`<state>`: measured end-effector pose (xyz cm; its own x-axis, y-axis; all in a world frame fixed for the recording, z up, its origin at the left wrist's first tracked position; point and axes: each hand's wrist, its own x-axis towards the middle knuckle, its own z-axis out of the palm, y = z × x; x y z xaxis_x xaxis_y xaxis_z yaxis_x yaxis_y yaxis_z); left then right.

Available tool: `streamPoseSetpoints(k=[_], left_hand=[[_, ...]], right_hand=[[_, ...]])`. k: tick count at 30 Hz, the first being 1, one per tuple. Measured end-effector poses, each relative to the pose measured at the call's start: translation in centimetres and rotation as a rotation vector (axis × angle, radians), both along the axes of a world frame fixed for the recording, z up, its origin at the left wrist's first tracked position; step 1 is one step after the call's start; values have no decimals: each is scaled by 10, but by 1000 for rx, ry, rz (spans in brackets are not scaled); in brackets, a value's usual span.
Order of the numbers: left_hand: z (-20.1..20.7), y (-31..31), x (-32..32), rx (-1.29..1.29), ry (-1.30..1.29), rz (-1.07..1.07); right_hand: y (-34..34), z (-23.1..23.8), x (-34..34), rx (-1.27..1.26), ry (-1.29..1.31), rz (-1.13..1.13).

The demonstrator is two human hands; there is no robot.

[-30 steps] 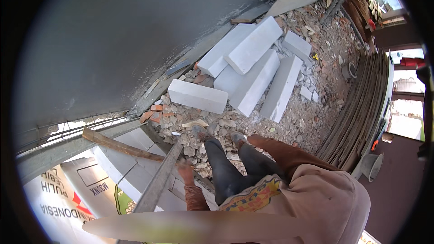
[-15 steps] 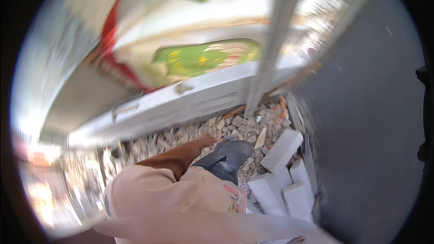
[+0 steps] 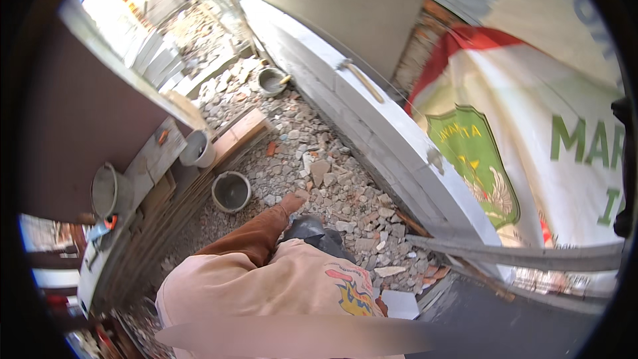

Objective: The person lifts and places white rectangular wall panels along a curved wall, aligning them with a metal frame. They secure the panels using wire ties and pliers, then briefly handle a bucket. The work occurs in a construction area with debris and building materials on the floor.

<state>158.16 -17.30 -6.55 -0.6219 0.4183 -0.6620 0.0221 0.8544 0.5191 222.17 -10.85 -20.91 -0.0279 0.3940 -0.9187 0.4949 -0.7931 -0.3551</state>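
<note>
My left arm reaches out from a pale shirt sleeve over grey rubble. My left hand is small and turned away at its end, near dark trousers; I cannot make out its fingers or anything in them. The broken stones are closest to it. Hidden behind the shirt, my right hand does not show. Part of a white block pokes out beside the shirt's lower right side.
A round mortar tub sits on the rubble, with a white bucket and another tub beyond. A low light block wall runs diagonally at right, with a printed banner behind it. Stacked boards stand left.
My view has swung left, bringing the tubs, bucket and boards in. The white blocks at right have mostly left the picture. My left arm still reaches over the rubble.
</note>
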Motion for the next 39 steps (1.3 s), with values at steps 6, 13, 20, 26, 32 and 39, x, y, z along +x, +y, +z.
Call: streamPoseSetpoints(k=[6, 13, 20, 26, 32, 39], left_hand=[[-37, -97, -36, 195, -192, 483], [-15, -118, -56, 364, -636, 307], [69, -91, -62, 382, -884, 2], [92, -73, -40, 660, -989, -25], [74, -51, 7, 901, -978, 305], [45, -53, 17, 839, -1053, 403]], right_hand=[[92, 54, -130, 588, -193, 845], [57, 166, -370, 298, -14, 505], [-3, 223, -527, 515, 267, 658], [4, 236, -526, 520, 599, 794], [37, 247, -521, 650, 476, 1154], [43, 265, -504, 360, 512, 1309]])
